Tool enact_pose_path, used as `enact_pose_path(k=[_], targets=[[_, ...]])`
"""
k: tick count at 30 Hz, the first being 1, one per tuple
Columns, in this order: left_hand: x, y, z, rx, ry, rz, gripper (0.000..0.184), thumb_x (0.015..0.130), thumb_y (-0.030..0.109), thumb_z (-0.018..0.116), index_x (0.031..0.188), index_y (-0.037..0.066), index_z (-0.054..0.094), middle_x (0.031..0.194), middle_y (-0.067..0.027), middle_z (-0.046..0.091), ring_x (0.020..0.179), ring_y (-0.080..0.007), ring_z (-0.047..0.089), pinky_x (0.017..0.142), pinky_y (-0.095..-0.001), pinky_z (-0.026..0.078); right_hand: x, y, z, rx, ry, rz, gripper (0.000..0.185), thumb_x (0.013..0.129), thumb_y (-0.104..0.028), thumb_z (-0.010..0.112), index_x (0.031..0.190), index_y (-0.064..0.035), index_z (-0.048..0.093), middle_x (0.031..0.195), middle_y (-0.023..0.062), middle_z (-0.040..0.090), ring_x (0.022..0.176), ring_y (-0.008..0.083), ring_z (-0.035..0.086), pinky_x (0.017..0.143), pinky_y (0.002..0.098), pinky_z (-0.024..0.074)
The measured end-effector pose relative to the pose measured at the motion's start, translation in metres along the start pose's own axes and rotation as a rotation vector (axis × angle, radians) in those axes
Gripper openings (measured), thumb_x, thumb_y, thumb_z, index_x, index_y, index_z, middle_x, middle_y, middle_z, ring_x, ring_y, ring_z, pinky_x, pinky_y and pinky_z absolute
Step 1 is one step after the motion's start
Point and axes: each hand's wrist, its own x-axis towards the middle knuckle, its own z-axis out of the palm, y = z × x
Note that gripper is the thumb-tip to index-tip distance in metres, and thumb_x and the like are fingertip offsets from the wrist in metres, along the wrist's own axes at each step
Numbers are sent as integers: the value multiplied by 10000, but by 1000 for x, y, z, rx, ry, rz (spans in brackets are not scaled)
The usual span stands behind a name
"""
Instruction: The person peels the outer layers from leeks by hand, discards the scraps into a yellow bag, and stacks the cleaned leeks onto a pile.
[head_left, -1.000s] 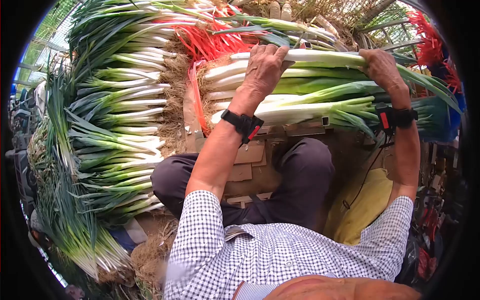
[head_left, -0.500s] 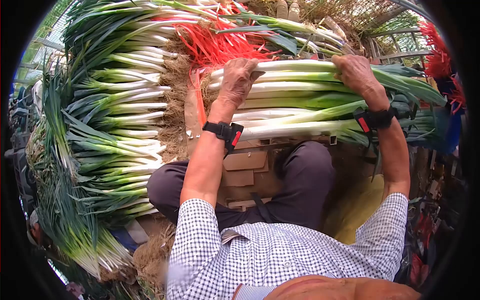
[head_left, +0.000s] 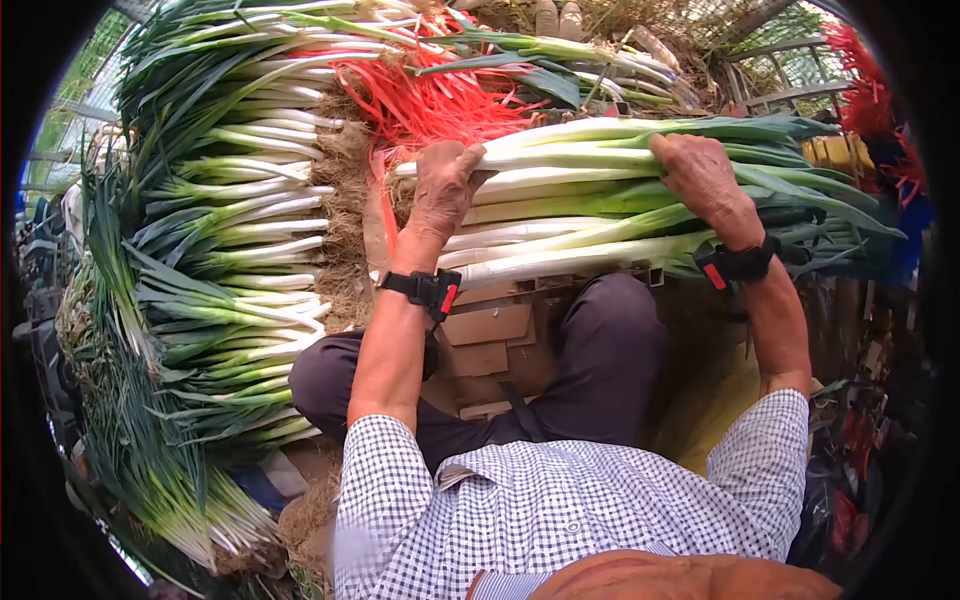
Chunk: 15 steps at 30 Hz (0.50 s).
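Note:
In front of my legs lies a row of thick leeks [head_left: 560, 232], white ends to the left and green leaves to the right. My left hand [head_left: 443, 185] is closed over a white end near the back of the row. Farther right, my right hand [head_left: 697, 178] is curled round the pale green part of a leek [head_left: 575, 158], apparently the same one. Another leek [head_left: 590, 130] lies behind it, just beyond my fingers. My hands partly cover the stalks under them.
To the left, many leeks [head_left: 270, 233] lie stacked with roots [head_left: 345, 215] facing me. A heap of red plastic strips [head_left: 435, 90] sits behind my left hand. More leeks [head_left: 600, 60] lie at the back. Cardboard [head_left: 490, 325] shows between my knees. Red strips [head_left: 865, 85] hang at far right.
Both hands have shifted slightly left and toward me, off the rearmost leek and onto the one in front of it. The rearmost leek now lies beyond my fingers.

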Motion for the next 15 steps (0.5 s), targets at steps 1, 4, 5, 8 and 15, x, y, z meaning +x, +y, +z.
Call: enact_pose_path(k=[1, 4, 5, 8, 15], targets=[[-1, -1, 5, 54, 20, 10, 332, 725, 161, 783, 1022, 121, 641, 887, -102, 587, 893, -326, 562, 778, -463, 428, -10, 6, 4, 20, 2, -7, 213, 720, -43, 664, 897, -44, 544, 827, 149, 643, 845, 362, 650, 726, 467, 503], [-11, -8, 18, 28, -61, -12, 383, 736, 180, 779, 1086, 125, 632, 1019, -110, 615, 1018, -328, 576, 871, -465, 431, -42, 19, 4, 4, -71, 94, 235, 706, -48, 679, 892, -48, 536, 824, 145, 648, 851, 359, 655, 730, 466, 510], [-9, -3, 14, 65, -57, -9, 385, 743, 182, 777, 1093, 123, 628, 1025, -109, 617, 1017, -329, 579, 877, -463, 427, -44, 20, -5, -1, -140, 146, 229, 711, -46, 671, 897, -48, 538, 810, 143, 649, 852, 363, 657, 734, 467, 514], [-1, -6, 13, 68, -108, -48, 356, 798, 205, 743, 1122, 126, 619, 1023, -104, 632, 981, -323, 599, 856, -459, 428, -33, 33, -11, -41, -61, 92, 214, 719, -51, 666, 894, -45, 544, 807, 148, 656, 853, 368, 660, 734, 470, 516], [24, -20, 16, 29, -199, -210, 376, 867, 281, 710, 1196, 124, 617, 1061, -109, 668, 973, -320, 620, 847, -474, 429, 61, 67, -50, -116, -216, 88, 334, 668, -133, 725, 993, -75, 672, 877, 171, 688, 921, 346, 676, 780, 442, 537]])
